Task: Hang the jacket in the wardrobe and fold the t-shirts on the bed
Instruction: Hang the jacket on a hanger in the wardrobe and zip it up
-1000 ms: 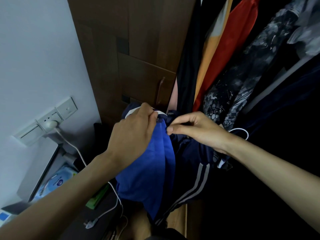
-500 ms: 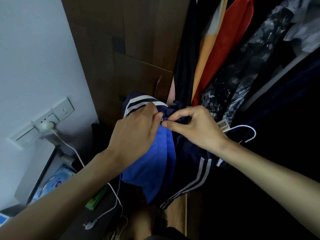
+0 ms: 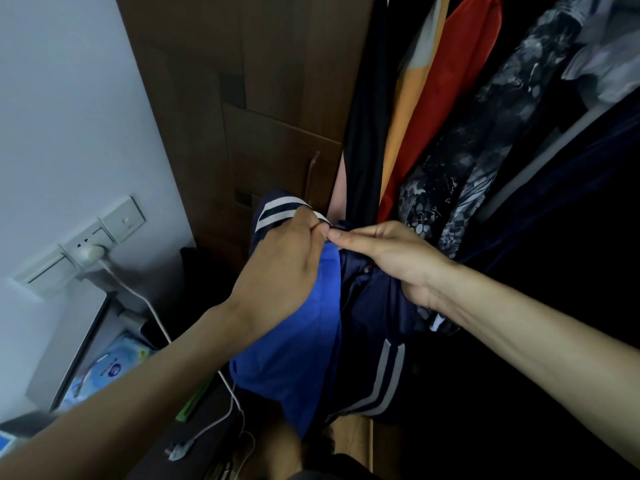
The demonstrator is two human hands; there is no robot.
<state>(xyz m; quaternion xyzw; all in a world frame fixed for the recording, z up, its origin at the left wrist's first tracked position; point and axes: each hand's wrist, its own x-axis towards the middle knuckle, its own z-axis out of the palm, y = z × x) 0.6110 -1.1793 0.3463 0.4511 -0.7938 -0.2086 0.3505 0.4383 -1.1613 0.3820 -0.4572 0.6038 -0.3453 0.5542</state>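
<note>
Jacket [image 3: 367, 327] fabric, navy with white stripes, is what both your hands meet on, in front of the open wardrobe [image 3: 277, 98]. Your left hand [image 3: 280, 271] has its fingers curled onto the striped collar edge, pinching it, with the bright blue lining [image 3: 294, 358] hanging below your wrist. Your right hand [image 3: 391, 251] pinches the dark cloth at the same spot, thumb and forefinger closed, fingertips nearly touching the left ones. The jacket hangs low, beside the brown wardrobe door, just under the row of hanging clothes [image 3: 450, 133]: black, orange, red and grey-patterned pieces.

To your left is a pale wall with a switch and socket plate [image 3: 104, 233]; a white plug sits in it and its white cable [image 3: 152, 313] runs down toward a dark bench [image 3: 180, 445]. A blue-and-white packet [image 3: 107, 368] lies lower left; its print is too blurred to read. A strip of wooden floor [image 3: 349, 434] shows under the jacket.

The wardrobe interior at right is almost black, and you cannot make out any hanger or rail there.
</note>
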